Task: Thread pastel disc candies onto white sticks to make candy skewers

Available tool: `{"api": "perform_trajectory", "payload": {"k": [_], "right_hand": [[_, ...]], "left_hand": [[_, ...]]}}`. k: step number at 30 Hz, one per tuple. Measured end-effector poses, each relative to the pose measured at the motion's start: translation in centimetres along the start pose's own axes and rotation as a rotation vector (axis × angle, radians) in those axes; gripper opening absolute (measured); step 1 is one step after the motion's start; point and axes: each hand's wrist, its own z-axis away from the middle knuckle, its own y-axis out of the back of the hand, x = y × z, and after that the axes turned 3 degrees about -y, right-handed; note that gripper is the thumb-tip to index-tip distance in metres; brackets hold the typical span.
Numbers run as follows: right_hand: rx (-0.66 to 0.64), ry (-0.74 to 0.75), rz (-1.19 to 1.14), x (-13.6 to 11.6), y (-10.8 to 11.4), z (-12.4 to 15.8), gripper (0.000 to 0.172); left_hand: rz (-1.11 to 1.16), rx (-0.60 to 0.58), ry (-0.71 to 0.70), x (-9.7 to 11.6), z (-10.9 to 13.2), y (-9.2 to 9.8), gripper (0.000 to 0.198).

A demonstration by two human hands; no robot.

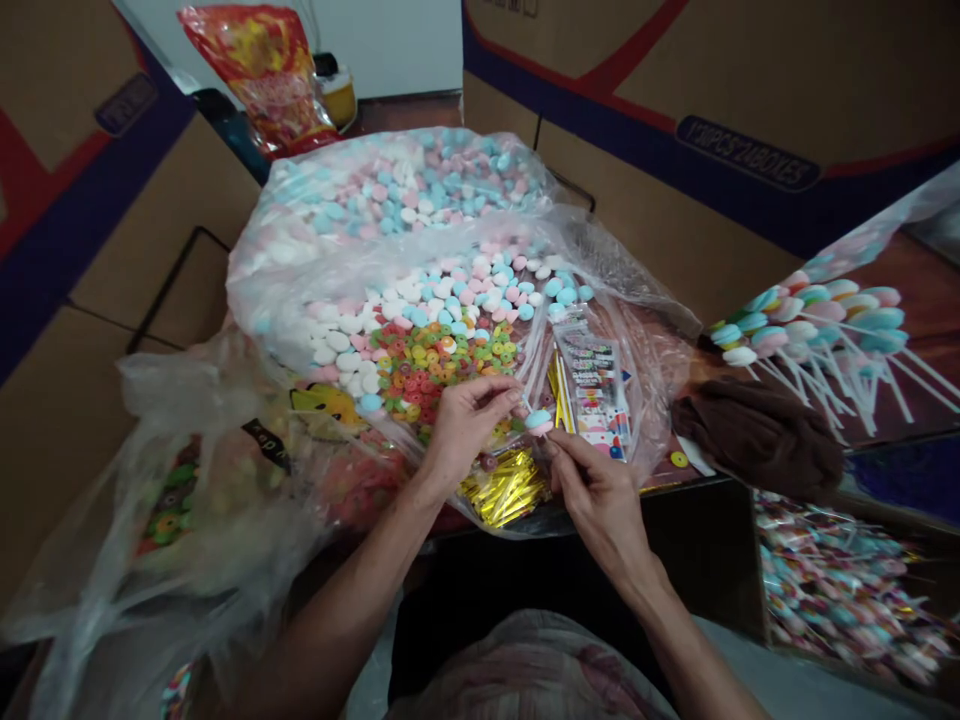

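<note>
Between my two hands is a marshmallow lollipop (538,421), its blue and pale pink candy threaded on a thin white stick. My left hand (469,420) pinches the stick above and to the left of the candy. Just below the candy, my right hand (596,490) is closed on the lollipop's lower end; exactly what lies between those fingertips is hidden. Under the hands lie gold twist ties (504,490) in a shiny heap. Colourful ring gummies (427,365) spread beyond my left hand, with white, pink and blue candies (465,285) behind them.
A clear plastic bag (337,240) full of candies covers the back. Printed wrappers (596,385) lie right of centre. Finished-looking lollipops (825,320) and a brown cloth (761,435) sit at right, above a box of wrapped sweets (847,590). Large cardboard boxes (720,80) stand behind.
</note>
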Motion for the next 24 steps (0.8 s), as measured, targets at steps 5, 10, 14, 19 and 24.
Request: {"api": "perform_trajectory", "payload": {"k": [5,10,14,19,24], "right_hand": [[0.053,0.139,0.135,-0.04,0.38,0.24,0.028],[0.04,0.128,0.204,0.33,0.72,0.17,0.029],[0.05,0.097,0.218,0.32,0.77,0.14,0.029],[0.067,0.075,0.15,0.17,0.13,0.16,0.027],[0.045,0.149,0.121,0.14,-0.14,0.05,0.023]], "left_hand": [[-0.023,0.051,-0.004,-0.62,0.47,-0.5,0.022],[0.04,0.033,0.076,-0.89,0.86,-0.72,0.032],[0.054,-0.033,0.081,-1.02,0.98,-0.56,0.034],[0.093,-0.046,0.124,-0.67,0.85,-0.54,0.036],[0.238,0.034,0.121,-0.55,0.77,-0.65,0.045]]}}
